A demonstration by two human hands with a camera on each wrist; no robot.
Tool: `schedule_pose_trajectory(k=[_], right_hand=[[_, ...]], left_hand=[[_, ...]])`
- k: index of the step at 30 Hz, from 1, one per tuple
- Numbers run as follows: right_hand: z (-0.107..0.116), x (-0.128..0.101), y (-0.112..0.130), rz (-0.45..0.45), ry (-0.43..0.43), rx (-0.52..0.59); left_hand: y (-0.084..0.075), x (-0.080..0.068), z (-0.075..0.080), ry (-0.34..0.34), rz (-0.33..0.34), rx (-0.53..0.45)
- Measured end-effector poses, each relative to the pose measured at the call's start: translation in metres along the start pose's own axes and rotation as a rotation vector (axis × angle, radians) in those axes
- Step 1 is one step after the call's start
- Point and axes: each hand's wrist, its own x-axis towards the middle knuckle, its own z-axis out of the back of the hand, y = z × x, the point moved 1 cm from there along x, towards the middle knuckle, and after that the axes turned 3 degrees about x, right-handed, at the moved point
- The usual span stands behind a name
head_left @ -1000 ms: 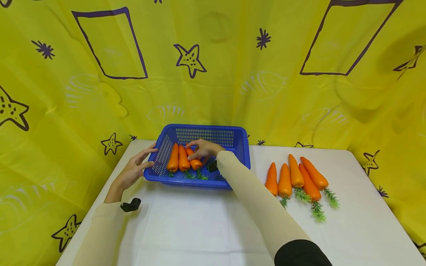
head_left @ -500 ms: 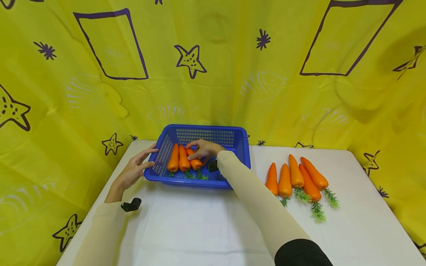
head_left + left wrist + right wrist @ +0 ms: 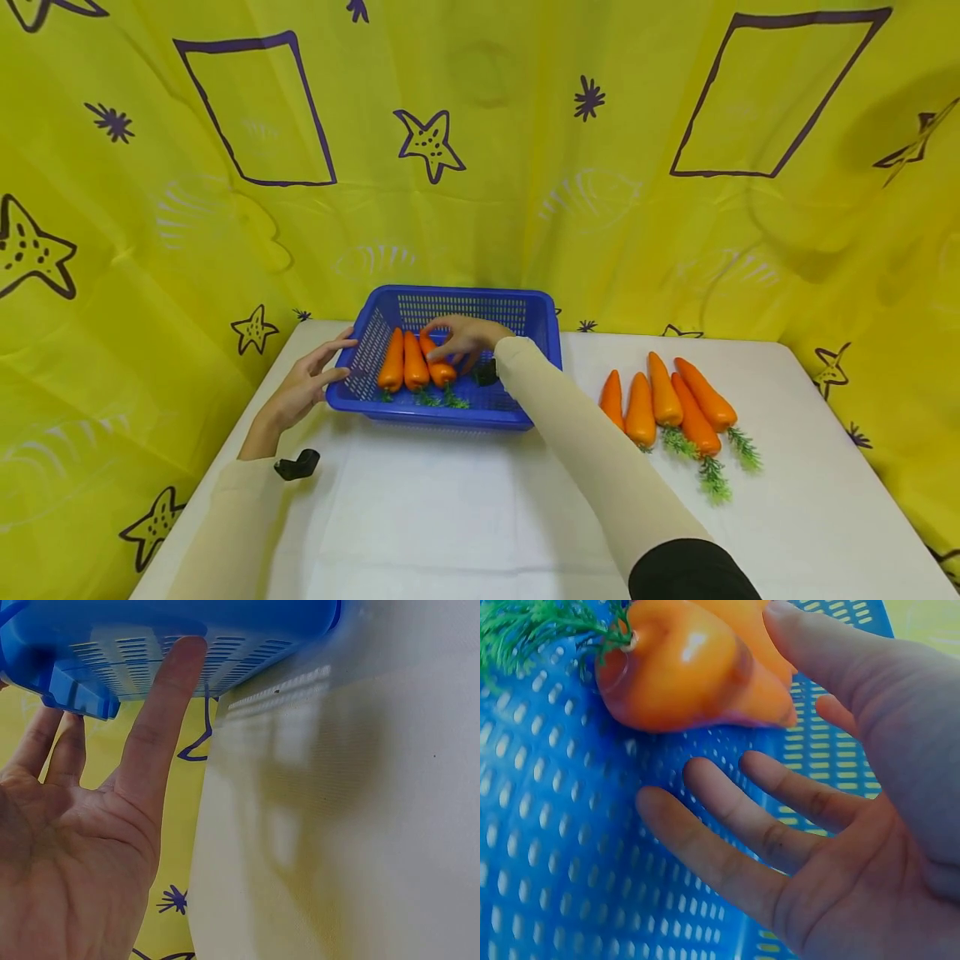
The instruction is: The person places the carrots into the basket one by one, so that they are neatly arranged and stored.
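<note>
Three orange toy carrots lie side by side in the left half of a blue perforated basket (image 3: 450,411), green tufts toward me. My right hand (image 3: 468,337) is inside the basket over the rightmost carrot (image 3: 442,374). In the right wrist view, the fingers of the right hand (image 3: 855,877) are spread and stand apart from that carrot (image 3: 682,667); the thumb lies near or against a carrot, which I cannot tell. At the basket's left end, my left hand (image 3: 298,392) touches the outer side with extended thumb and fingers; the left wrist view shows the thumb (image 3: 161,727) against the wall.
Several more carrots (image 3: 663,396) with green tops lie on the white table (image 3: 420,517) to the right of the basket, partly behind the right sleeve. A yellow patterned curtain (image 3: 510,217) hangs behind the table and at both sides.
The head view has tilted slightly, shifting the scene a little downward. The right hand has moved very slightly right over the carrot. The left hand stays at the basket's side.
</note>
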Motion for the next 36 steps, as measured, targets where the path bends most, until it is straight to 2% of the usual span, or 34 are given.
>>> schedule_pose_trajectory(k=[3,9,21,28,32,36], right_hand=[[0.006,-0.004,0.0,0.006,-0.001,-0.019],[0.018,-0.021,0.003,0.061,0.002,-0.167],[0.045,-0.078,0.019,0.14,-0.012,-0.397],[0.055,-0.116,0.022,0.227,-0.057,-0.579],[0.06,-0.138,0.019,0.247,-0.065,-0.584],[0.065,-0.16,0.011,0.237,-0.069,-0.544]], left_hand=[[0.0,0.001,0.0,0.007,-0.009,0.005],[0.001,0.002,0.001,0.018,-0.023,0.004],[-0.001,0.004,0.001,0.025,-0.023,-0.009],[-0.001,0.002,0.001,0.031,-0.024,-0.007],[0.0,0.001,0.001,0.022,-0.005,-0.011],[0.0,-0.001,0.0,0.027,-0.007,-0.016]])
